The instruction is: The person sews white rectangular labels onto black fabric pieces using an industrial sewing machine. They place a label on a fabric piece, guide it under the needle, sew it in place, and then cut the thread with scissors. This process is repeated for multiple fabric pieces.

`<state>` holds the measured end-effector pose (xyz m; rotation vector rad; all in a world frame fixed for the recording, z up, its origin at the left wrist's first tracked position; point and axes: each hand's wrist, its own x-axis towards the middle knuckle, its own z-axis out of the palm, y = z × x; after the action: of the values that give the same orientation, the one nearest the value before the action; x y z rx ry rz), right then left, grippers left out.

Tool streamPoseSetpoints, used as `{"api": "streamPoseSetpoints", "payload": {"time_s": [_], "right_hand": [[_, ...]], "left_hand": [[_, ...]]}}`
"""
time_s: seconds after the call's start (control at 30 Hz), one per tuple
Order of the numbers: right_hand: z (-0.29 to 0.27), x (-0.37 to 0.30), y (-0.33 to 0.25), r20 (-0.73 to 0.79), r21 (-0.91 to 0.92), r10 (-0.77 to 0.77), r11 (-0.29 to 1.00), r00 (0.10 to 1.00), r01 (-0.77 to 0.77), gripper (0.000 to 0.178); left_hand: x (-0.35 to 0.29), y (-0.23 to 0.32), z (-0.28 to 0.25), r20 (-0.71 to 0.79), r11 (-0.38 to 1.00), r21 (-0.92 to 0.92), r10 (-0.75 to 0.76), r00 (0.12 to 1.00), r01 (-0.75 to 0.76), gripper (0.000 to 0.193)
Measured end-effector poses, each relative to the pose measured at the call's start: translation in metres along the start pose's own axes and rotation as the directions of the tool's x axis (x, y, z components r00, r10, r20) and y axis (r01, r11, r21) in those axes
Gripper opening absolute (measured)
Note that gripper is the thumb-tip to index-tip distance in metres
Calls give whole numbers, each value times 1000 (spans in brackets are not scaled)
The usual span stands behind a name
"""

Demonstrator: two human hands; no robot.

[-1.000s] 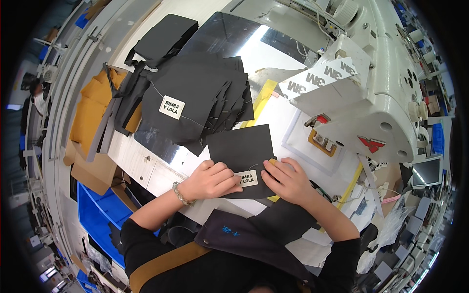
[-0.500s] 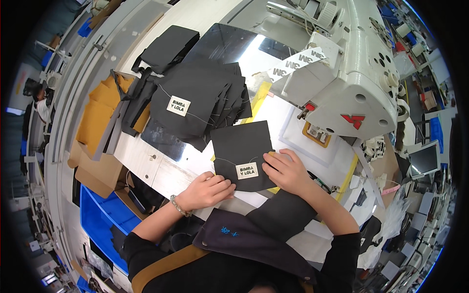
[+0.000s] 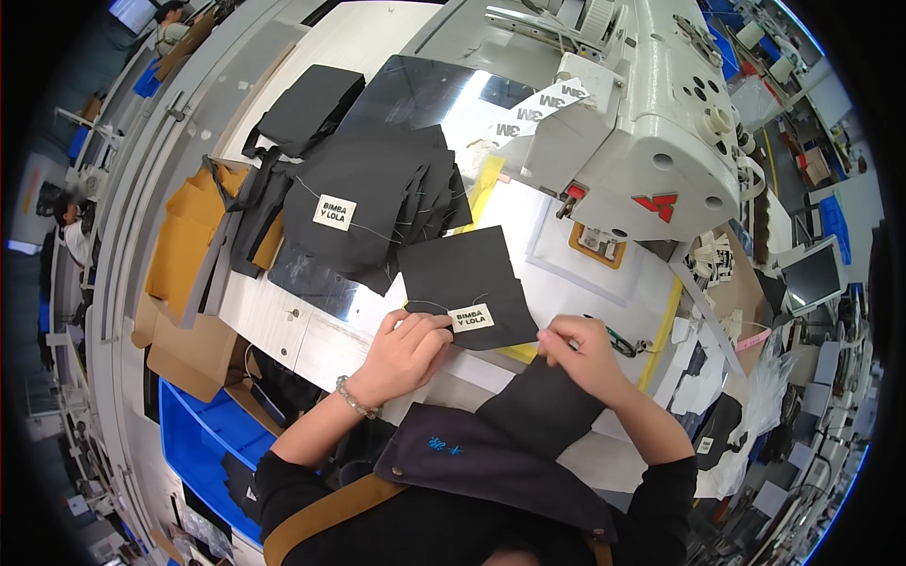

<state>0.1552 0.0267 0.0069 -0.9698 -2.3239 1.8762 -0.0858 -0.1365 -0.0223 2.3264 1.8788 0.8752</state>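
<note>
A black fabric piece [image 3: 462,269] with a sewn-on white label [image 3: 471,318] and loose thread lies in front of me. My left hand [image 3: 406,357] grips its lower left edge, fingers curled beside the label. At the lower right corner, my right hand [image 3: 587,357] is closed in a pinch; whatever its fingertips hold is too small to make out. Under that hand a dark cloth [image 3: 543,410] hangs over my apron. A fanned stack of similar black pieces [image 3: 368,170], the top one labelled, rests beyond my left hand.
A white sewing machine [image 3: 651,160] stands at the right, its head over a clear plate. Folded black pieces [image 3: 311,106] lie at the far left. Nearer are an open cardboard box [image 3: 193,349], yellow-brown sheets [image 3: 193,231] and a blue bin [image 3: 203,424].
My right hand has slid down from the piece's right edge to its lower corner, fingers now pinched. My left hand has shifted up toward the label. The view has moved slightly.
</note>
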Motion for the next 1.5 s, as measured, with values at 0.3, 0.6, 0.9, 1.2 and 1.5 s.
{"api": "streamPoseSetpoints", "payload": {"time_s": [0.3, 0.6, 0.9, 1.2, 1.5], "right_hand": [[19, -2, -13, 431, 739, 293, 429, 854, -520, 80], [6, -27, -27, 266, 820, 135, 489, 954, -298, 51], [4, -55, -25, 201, 828, 129, 507, 971, -239, 49], [-1, -69, -22, 138, 912, 19, 386, 990, -134, 45], [-5, -76, -19, 133, 888, 136, 424, 982, -179, 50]], "left_hand": [[-5, 3, 6, -64, 917, 20, 400, 914, -400, 18], [6, 9, 7, -313, 859, -510, -132, 941, -49, 59], [42, 33, -2, 187, 194, -917, -562, 806, 348, 79], [48, 43, -1, 294, -51, -948, -516, 805, 314, 77], [50, 47, 2, 157, 108, -966, -474, 866, 234, 79]]}}
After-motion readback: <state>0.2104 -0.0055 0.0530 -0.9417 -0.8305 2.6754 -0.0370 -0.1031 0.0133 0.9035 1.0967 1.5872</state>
